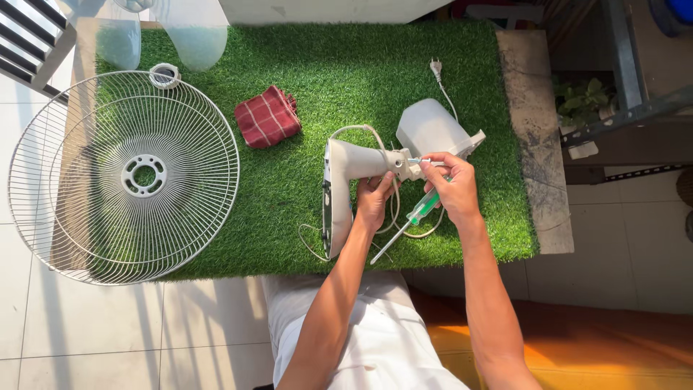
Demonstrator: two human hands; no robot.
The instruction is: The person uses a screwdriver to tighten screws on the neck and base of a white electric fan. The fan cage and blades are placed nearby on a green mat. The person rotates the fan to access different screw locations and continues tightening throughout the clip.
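Left hand (375, 200) fingers wrap the fan neck (361, 160) beside the motor housing (433, 128), while right hand (453, 189) fingers close on a green screwdriver (420, 211), apparently pinching a screw.

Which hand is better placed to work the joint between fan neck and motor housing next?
Right, probably. The right hand already holds the green-handled screwdriver with fingertips at the joint; the left hand grips the fan neck, steadying it.
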